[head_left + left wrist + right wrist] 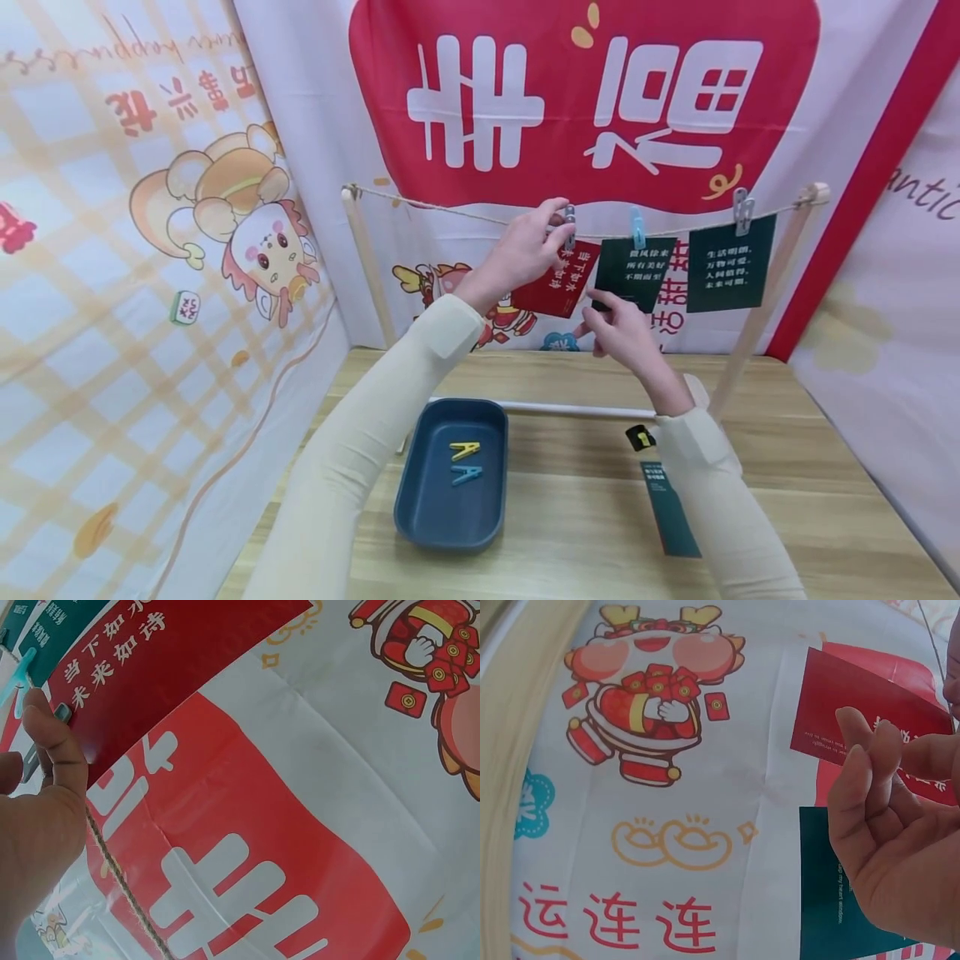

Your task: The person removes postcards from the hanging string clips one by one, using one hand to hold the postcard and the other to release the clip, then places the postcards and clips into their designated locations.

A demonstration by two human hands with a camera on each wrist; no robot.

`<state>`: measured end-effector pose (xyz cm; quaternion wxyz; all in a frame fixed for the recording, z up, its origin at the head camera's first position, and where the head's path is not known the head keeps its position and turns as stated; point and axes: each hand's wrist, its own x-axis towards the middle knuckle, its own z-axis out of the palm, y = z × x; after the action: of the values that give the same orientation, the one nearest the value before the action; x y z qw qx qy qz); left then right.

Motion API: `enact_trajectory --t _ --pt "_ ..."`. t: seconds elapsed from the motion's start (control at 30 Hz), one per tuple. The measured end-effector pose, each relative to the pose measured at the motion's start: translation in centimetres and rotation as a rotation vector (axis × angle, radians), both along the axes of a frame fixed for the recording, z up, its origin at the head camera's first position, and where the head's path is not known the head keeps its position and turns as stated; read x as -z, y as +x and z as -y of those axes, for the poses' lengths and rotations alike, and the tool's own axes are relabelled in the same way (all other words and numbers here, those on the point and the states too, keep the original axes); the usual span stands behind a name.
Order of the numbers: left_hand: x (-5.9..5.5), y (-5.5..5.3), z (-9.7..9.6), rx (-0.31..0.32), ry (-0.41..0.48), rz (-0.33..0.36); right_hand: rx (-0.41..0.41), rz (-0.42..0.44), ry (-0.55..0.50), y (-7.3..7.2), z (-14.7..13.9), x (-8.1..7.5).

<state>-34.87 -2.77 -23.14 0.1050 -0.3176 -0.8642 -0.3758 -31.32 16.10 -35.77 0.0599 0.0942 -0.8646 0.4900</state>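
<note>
A light wooden table [787, 467] carries everything here. Toward its left sits a dark blue tray [420, 508] — inside it, a yellow clip [464, 450] with a blue clip [467, 475] just below. Right of the tray lies a dark green card [670, 510] flat on the wood, a small black-and-yellow tag [640, 437] at its top end. Behind the tray, a white base bar [570, 409] of the hanging rack rests across the tabletop.

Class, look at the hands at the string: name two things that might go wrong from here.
1. The red card hangs tilted under the grey clip pinched by the left hand; it may slip or hang crooked.
2. The right hand is close to the dark green card and might knock it.
</note>
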Motion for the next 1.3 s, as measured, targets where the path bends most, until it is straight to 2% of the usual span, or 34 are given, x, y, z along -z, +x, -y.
enact_trajectory --t 0.1,0.27,0.67,0.8,1.0,1.17,1.3 --pt "0.0 0.0 -0.1 -0.015 0.014 0.021 -0.016 0.012 -0.06 -0.1 0.2 0.1" --pt "0.2 0.2 -0.3 -0.02 0.017 0.011 -0.042 0.018 -0.128 -0.3 0.6 0.2" --pt "0.4 0.3 -0.4 -0.01 0.032 -0.021 -0.06 -0.016 -0.212 -1.1 2.0 0.9" --pt "0.5 0.3 -0.5 0.001 0.064 -0.011 -0.048 -0.021 -0.249 -1.5 2.3 1.0" --pt "0.8 0.4 -0.4 0.02 0.123 0.018 -0.033 0.004 -0.265 -1.7 2.6 1.1" --pt "0.9 0.5 -0.3 0.04 0.14 0.007 -0.037 0.026 -0.257 -1.6 2.6 1.0" --pt "0.7 0.5 -0.3 0.035 0.142 -0.011 -0.06 0.025 -0.258 -1.0 2.8 0.3"
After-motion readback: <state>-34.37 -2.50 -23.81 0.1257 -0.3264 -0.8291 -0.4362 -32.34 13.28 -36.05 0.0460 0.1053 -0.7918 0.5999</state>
